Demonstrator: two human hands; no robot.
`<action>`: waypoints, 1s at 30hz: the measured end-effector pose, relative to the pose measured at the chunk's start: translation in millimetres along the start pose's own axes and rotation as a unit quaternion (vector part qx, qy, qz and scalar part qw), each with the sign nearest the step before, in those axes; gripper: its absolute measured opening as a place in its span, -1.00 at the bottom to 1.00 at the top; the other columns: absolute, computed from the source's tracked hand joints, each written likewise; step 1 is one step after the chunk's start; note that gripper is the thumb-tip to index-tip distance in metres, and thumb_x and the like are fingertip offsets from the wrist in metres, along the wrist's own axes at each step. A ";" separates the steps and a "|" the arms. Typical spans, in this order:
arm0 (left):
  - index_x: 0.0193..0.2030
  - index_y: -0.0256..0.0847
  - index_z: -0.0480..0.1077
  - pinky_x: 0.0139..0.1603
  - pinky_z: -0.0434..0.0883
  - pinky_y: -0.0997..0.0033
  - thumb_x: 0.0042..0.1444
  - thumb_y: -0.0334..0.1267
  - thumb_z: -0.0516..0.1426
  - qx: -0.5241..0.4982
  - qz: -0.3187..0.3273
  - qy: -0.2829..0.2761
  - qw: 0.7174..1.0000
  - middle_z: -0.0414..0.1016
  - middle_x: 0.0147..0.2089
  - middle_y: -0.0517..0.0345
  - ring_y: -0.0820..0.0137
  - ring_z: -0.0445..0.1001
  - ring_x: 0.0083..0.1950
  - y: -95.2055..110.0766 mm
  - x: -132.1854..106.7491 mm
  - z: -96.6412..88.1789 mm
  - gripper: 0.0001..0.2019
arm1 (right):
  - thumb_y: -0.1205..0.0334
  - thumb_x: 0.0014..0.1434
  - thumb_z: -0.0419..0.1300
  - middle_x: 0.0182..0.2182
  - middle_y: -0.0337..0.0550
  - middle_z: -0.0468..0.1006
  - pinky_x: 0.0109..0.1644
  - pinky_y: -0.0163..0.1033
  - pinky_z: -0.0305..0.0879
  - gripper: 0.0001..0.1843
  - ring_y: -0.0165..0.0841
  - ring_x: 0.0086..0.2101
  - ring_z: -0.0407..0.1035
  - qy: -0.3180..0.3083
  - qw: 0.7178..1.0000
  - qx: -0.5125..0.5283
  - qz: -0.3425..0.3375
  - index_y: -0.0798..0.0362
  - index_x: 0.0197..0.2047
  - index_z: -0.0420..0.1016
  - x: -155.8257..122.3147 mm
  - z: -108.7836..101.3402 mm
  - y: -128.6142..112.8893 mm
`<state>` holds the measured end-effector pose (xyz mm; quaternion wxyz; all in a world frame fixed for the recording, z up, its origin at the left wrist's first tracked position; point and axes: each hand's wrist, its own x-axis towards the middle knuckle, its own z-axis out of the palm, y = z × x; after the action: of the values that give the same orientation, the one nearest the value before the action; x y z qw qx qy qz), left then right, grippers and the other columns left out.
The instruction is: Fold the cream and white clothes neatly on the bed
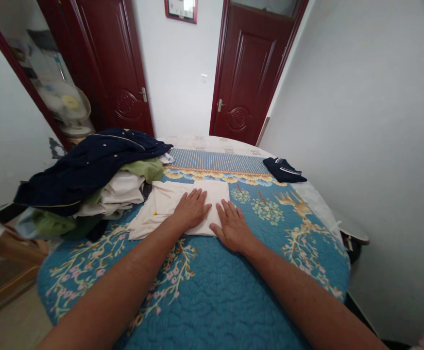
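Observation:
A cream garment (168, 197) lies partly folded on a bed with a blue flowered quilt (212, 296). My left hand (192, 209) rests flat on the garment's middle, fingers stretched out. Beside it, my right hand (233, 226) lies flat across the garment's lower right corner and the quilt, fingers also spread. Neither hand holds anything.
A heap of clothes (88, 180), dark navy on top with green and white below, fills the bed's left side. A small folded navy garment (283, 170) lies at the far right. Two dark red doors (248, 73) stand beyond the bed. A fan (69, 104) is at the left.

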<state>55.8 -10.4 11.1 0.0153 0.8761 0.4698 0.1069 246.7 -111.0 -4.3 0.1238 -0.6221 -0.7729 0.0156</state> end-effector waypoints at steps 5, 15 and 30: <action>0.55 -0.24 0.14 0.49 0.11 -0.28 0.49 0.08 -0.15 0.007 -0.019 -0.006 1.000 0.10 0.60 -0.30 -0.05 0.07 0.61 -9.4 36.7 11.2 -0.35 | -0.24 0.46 -0.02 0.58 0.09 -0.09 0.54 0.35 -0.19 -0.15 0.10 0.53 -0.20 0.014 1.000 0.018 0.003 0.07 0.61 0.04 1.1 2.4 1.5; 0.37 -0.32 0.36 0.48 0.13 -0.25 0.51 -0.01 -0.22 0.036 -0.113 0.097 0.988 0.35 0.47 -0.31 -0.05 0.21 0.54 -33.2 79.6 17.4 -0.41 | -0.26 0.44 0.01 0.58 0.09 -0.10 0.55 0.37 -0.21 -0.13 0.11 0.53 -0.21 0.016 0.999 0.043 0.008 0.06 0.61 0.06 0.9 -0.4 0.3; 0.49 -0.21 0.29 0.56 0.10 -0.18 0.45 -0.01 0.00 0.088 0.051 0.052 0.993 0.28 0.54 -0.14 -0.02 0.17 0.58 -24.8 -60.9 -8.1 -0.43 | -0.06 0.41 0.09 0.52 0.21 0.12 0.54 0.19 -0.04 -0.24 0.01 0.49 0.02 0.091 0.986 0.133 0.030 0.20 0.52 0.24 8.0 2.5 14.9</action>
<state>1.2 -47.5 5.3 -0.0921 0.8902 0.4322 0.1107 258.9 -99.5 -8.0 0.2750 -0.6216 -0.7306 0.0652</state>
